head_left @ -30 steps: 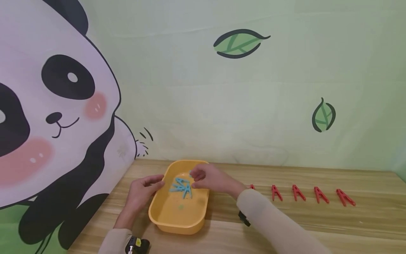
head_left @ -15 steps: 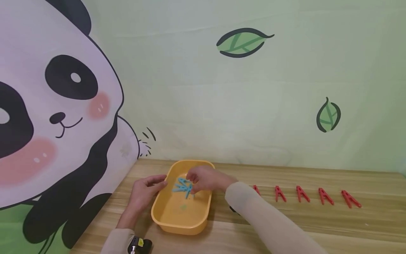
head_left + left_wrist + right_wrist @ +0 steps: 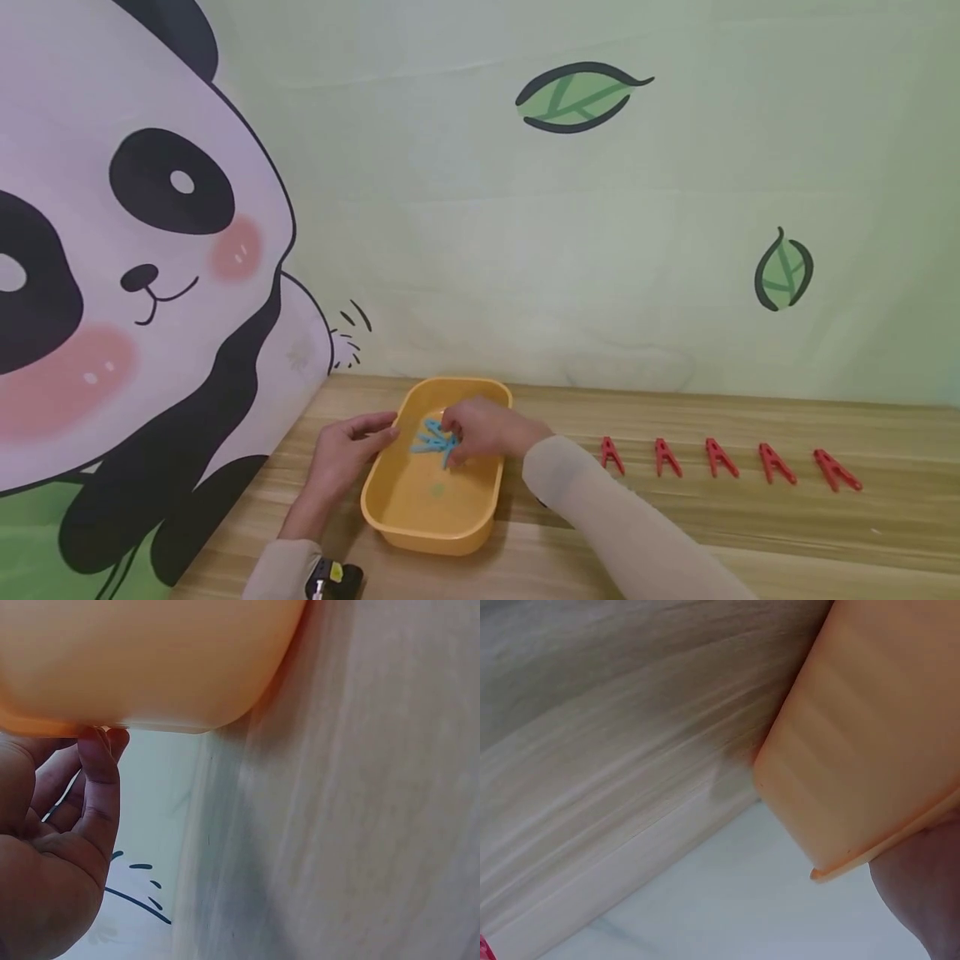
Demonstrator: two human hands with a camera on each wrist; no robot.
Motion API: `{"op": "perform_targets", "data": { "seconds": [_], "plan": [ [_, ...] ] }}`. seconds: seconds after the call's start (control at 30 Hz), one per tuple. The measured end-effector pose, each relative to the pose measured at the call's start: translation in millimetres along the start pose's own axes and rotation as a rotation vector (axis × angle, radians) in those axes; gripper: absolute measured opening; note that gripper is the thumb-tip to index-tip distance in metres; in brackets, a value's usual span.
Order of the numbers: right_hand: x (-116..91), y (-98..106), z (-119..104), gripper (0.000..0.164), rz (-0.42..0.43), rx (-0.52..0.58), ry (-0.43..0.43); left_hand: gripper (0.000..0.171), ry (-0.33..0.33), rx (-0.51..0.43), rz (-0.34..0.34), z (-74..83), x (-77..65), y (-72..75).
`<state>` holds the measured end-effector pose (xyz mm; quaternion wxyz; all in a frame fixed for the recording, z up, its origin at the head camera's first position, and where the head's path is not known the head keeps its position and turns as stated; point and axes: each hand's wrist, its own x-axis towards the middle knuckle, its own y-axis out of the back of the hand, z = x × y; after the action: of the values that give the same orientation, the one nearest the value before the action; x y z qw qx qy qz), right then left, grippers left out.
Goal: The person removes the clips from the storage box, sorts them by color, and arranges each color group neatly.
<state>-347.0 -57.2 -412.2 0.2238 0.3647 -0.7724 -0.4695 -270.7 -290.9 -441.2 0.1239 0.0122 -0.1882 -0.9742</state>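
On the wooden table stands a yellow basin (image 3: 438, 521) with several light-blue clothespins (image 3: 431, 444) in a loose pile on its floor. My left hand (image 3: 341, 454) holds the basin's left rim by the fingertips; in the left wrist view its thumb and fingers (image 3: 101, 772) meet that edge. My right hand (image 3: 483, 429) reaches in over the right rim, index finger and thumb bent down to either side of a blue clothespin at the pile's right end. I cannot tell whether it is pinched. The right wrist view shows only the basin's outer wall (image 3: 855, 750) and part of the hand.
Several red clothespins (image 3: 722, 458) lie in a spaced row on the table right of the basin, behind the right forearm (image 3: 600, 500). Behind the table rises a pale green backdrop (image 3: 465, 250) printed with a panda and leaves.
My right hand has lowered further into the basin, its fingers now down at the blue clothespins. My left hand stays at the rim. The head view has shifted slightly.
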Motion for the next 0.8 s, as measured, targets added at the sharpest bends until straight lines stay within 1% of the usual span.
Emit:
{"op": "perform_targets", "data": {
  "seconds": [0.1, 0.2, 0.33, 0.5, 0.63, 0.8],
  "plan": [
    [-1.0, 0.1, -1.1, 0.04, -0.019, -0.037, 0.002, 0.034, 0.0, -0.001, 0.0, 0.2, 0.6, -0.1],
    [-1.4, -0.3, -0.8, 0.038, -0.037, -0.048, 0.022, 0.033, 0.003, -0.002, 0.0, 0.5, 0.2, -0.3],
    [-1.7, -0.4, 1.2, 0.037, -0.06, -0.006, 0.044, 0.033, 0.009, 0.0, -0.004, 0.9, -0.5, -0.6],
    [-1.3, -1.2, 2.2, 0.039, -0.059, 0.036, 0.004, 0.034, 0.015, 0.0, -0.008, 2.5, -1.1, -0.9],
    [-0.8, -2.6, 0.6, 0.044, -0.044, 0.013, -0.018, 0.034, 0.024, -0.006, -0.01, 3.7, -1.4, -0.8],
    [-1.1, -1.8, -2.5, 0.04, -0.05, -0.033, -0.014, 0.034, 0.024, 0.003, -0.005, 2.8, -1.5, 0.1]
  ]
}}
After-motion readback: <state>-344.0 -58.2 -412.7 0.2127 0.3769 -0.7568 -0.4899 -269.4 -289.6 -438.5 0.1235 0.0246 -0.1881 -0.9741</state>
